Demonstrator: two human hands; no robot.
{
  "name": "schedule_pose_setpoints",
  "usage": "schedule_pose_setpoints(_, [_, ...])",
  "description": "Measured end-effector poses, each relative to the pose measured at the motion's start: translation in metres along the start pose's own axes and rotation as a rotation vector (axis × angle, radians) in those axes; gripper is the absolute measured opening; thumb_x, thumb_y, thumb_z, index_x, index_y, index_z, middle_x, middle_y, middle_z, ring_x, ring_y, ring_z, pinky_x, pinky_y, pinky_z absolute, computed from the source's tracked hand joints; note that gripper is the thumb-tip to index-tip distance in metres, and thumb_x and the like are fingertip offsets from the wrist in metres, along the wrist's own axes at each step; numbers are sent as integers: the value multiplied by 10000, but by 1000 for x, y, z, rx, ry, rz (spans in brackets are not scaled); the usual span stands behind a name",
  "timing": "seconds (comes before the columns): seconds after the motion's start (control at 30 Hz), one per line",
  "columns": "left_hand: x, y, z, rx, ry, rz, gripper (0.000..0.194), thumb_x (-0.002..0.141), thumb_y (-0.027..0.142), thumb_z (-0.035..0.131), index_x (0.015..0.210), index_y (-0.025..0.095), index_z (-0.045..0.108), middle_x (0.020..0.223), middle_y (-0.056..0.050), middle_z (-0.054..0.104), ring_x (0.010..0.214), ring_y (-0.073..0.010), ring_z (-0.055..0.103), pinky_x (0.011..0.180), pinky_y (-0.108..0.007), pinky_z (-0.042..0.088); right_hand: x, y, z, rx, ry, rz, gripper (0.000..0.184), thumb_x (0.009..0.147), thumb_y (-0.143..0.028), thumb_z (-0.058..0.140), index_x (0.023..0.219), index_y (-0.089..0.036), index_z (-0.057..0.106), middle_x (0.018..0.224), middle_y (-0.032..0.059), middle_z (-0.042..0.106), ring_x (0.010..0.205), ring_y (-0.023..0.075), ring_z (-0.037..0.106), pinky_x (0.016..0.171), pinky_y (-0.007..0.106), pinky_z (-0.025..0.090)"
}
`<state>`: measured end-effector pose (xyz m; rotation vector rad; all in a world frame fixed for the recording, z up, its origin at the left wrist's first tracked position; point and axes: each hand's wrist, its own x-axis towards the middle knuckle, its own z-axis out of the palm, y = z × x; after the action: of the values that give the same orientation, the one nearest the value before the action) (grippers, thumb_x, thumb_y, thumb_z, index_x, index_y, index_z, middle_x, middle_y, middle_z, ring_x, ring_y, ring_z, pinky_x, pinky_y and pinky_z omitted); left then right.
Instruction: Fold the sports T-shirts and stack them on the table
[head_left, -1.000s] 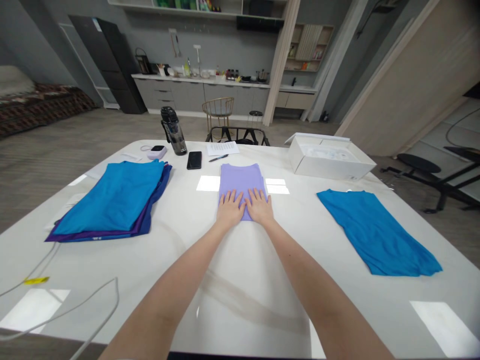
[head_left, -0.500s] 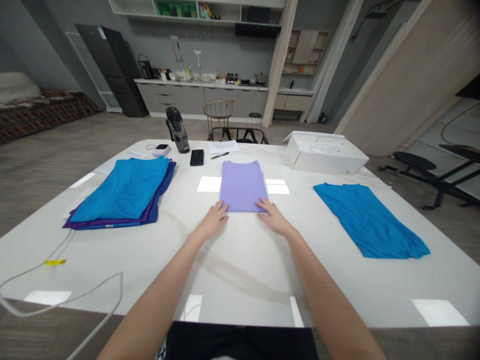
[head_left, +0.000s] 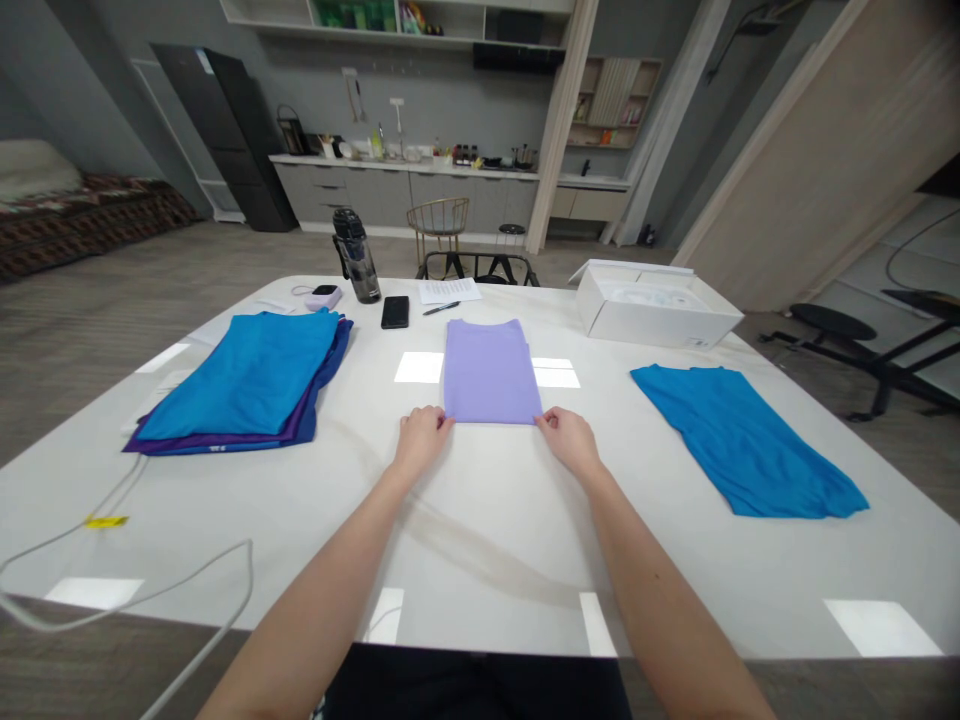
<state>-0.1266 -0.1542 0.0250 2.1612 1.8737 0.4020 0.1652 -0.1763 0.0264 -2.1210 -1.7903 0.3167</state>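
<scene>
A lavender garment (head_left: 491,372), folded into a flat rectangle, lies in the middle of the white table (head_left: 480,540). My left hand (head_left: 424,437) pinches its near left corner, fingers curled. At the near right corner, my right hand (head_left: 570,437) pinches the cloth in the same way. The near edge runs straight between both hands. To the left is a stack of folded garments (head_left: 240,375), bright blue on top with purple and dark blue below. A single blue garment (head_left: 750,440) lies flat on the right.
Toward the far edge stand a dark water bottle (head_left: 356,257) and an open white box (head_left: 660,308). A phone (head_left: 395,312), a pen (head_left: 441,308) and a printed sheet (head_left: 450,291) lie between them. A white cable (head_left: 244,585) loops across the near left.
My hands first lay flat on the lavender garment, then slid back to its near edge and apart. Now their fingers are closed on the two near corners.
</scene>
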Motion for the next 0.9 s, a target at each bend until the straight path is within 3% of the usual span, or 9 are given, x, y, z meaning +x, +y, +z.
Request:
schedule_pose_setpoints(0.1, [-3,-8,-5,-103,-42,92,204,971,322,501,859,236,647,873,-15,710,863,-188,648,778,-287,416,-3,1,-2,23,-66,-45,233,949,-391,578,872,-221,718,831,32,738,759,181,657,656,258,381])
schedule_pose_setpoints(0.17, [-4,-9,-5,-135,6,78,179,974,350,511,892,238,624,858,-2,701,833,-173,648,754,-274,411,-5,2,-2,21,-68,-58,223,951,-383,578,873,-221,710,825,29,737,750,178,654,649,256,373])
schedule_pose_setpoints(0.27, [-3,-3,0,-103,105,-53,259,976,463,525,1005,217,600,897,-28,708,872,-198,662,762,-292,410,-8,0,0,-25,-25,-46,267,979,-420,540,909,-223,706,835,40,741,782,194,664,662,266,374])
schedule_pose_setpoints(0.33, [-1,2,4,-40,104,-89,306,985,491,508,1054,207,600,946,-55,720,938,-226,668,796,-314,409,-8,-2,2,-60,-4,-39,307,992,-462,517,933,-225,704,849,48,744,811,208,672,680,276,381])
schedule_pose_setpoints(0.5, [6,2,11,70,64,-9,266,1009,419,463,1027,217,635,1012,-74,730,1017,-258,654,856,-354,394,-5,-3,7,-118,1,-46,295,990,-467,522,956,-231,697,887,50,747,855,218,675,720,288,384])
schedule_pose_setpoints(0.7, [6,3,9,118,77,-6,311,1008,405,421,965,206,655,1004,-96,722,1010,-271,656,856,-366,404,1,-4,3,-101,-73,-21,301,995,-473,512,952,-237,693,878,31,746,866,212,676,759,291,387])
schedule_pose_setpoints(0.9, [-6,5,-1,131,34,27,294,986,380,458,898,198,671,962,-104,731,959,-265,670,806,-340,420,-23,-9,-6,-144,-73,-99,276,1008,-398,508,935,-203,690,969,73,747,953,227,664,790,293,388])
